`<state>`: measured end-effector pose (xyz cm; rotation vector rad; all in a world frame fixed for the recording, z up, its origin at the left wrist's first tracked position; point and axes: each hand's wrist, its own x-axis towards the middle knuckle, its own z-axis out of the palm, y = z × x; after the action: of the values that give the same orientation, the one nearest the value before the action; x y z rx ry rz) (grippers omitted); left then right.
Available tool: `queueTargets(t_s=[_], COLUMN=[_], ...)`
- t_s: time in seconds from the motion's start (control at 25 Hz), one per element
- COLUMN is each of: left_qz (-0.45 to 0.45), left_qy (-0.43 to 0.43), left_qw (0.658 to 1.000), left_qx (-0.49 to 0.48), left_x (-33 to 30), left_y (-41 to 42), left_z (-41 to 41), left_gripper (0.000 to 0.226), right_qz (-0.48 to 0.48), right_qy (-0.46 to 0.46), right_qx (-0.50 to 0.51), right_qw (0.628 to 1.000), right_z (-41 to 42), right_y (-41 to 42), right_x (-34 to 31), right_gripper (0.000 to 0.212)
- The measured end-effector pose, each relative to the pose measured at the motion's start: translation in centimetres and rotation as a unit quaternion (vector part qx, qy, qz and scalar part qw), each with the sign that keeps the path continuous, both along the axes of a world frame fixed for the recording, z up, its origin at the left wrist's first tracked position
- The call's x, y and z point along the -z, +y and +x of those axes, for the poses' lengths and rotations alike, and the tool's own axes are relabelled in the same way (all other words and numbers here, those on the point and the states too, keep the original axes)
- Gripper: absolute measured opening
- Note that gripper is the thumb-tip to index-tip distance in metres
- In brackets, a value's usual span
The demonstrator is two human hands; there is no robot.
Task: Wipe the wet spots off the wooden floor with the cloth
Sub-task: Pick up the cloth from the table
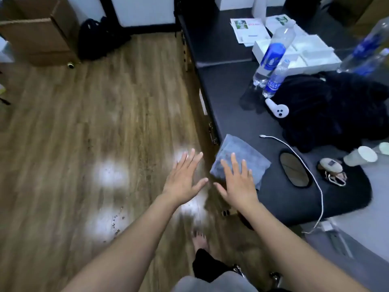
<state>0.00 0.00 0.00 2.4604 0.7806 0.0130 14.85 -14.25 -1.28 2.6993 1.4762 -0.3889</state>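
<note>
Floor (63,144) of wood spreads wide, with wet spots (110,172) shining just left of the hands; the folded grey cloth (242,152) lies on the dark table (231,102) edge. Both left hand (182,181) and right hand (237,184) are spread flat, holding nothing, the right over the cloth. The step looks like fetching it: next, curl fingers round it.

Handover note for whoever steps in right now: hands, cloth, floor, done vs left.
Left hand: open, fingers spread, over the brown wooden plank floor, holding nothing.
Right hand: open, fingers over the folded grey-blue cloth; not gripping it, and contact is unclear.
Cloth lies at the near edge of the dark padded bench.
Small wet droplets sit among glare patches on the floor, near left.
Done: nothing wiped. Left: take the cloth, wipe the spots.
</note>
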Motion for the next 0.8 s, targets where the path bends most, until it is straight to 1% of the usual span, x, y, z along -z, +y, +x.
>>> queueTargets(t_s=[0.04, 0.08, 0.16, 0.24, 0.32, 0.4, 0.44, 0.52, 0.6, 0.68, 0.8], left_qz=[-0.037, -0.077, -0.115, -0.094, -0.073, -0.076, -0.076, -0.075, -0.078, -0.101, -0.124], left_qy=[0.002, 0.008, 0.051, 0.113, 0.189, 0.240, 0.250, 0.230, 0.161, 0.105, 0.061], left_qw=[0.999, 0.997, 0.992, 0.987, 0.974, 0.961, 0.958, 0.963, 0.976, 0.982, 0.984], left_qx=[0.003, -0.002, 0.010, 0.066, 0.105, 0.114, 0.115, 0.123, 0.124, 0.121, 0.115], left_x=[1.0, 1.8, 3.5, 5.7, 7.7, 9.4, 10.1, 11.6, 12.8, 13.3, 13.0], left_y=[-0.5, -0.7, -1.2, -0.9, -0.2, 0.0, 0.0, 0.0, 0.2, 0.5, 1.3], left_z=[1.9, 3.5, 6.6, 9.9, 12.7, 15.0, 15.7, 16.7, 16.6, 16.1, 15.7], left_gripper=[0.083, 0.083, 0.089, 0.102, 0.117, 0.125, 0.125, 0.114, 0.097, 0.080, 0.065], right_qz=[-0.024, -0.025, -0.051, -0.065, -0.079, -0.094, -0.095, -0.085, -0.067, -0.043, 0.006], right_qy=[0.010, 0.011, 0.024, 0.039, 0.055, 0.072, 0.074, 0.067, 0.067, 0.097, 0.136], right_qx=[0.023, 0.044, 0.064, 0.069, 0.068, 0.062, 0.057, 0.050, 0.055, 0.071, 0.113], right_qw=[0.999, 0.999, 0.996, 0.995, 0.993, 0.991, 0.991, 0.993, 0.994, 0.992, 0.984], right_z=[1.3, 2.4, 4.7, 6.9, 8.8, 9.7, 9.8, 10.0, 10.1, 10.3, 10.6], right_y=[-0.5, -1.0, -2.3, -2.9, -3.1, -3.0, -2.9, -2.8, -2.9, -3.0, -3.1], right_x=[0.8, 1.6, 3.6, 5.5, 7.0, 8.3, 8.9, 10.2, 11.0, 11.1, 10.7], right_gripper=[0.083, 0.084, 0.088, 0.093, 0.100, 0.104, 0.103, 0.094, 0.084, 0.076, 0.068])
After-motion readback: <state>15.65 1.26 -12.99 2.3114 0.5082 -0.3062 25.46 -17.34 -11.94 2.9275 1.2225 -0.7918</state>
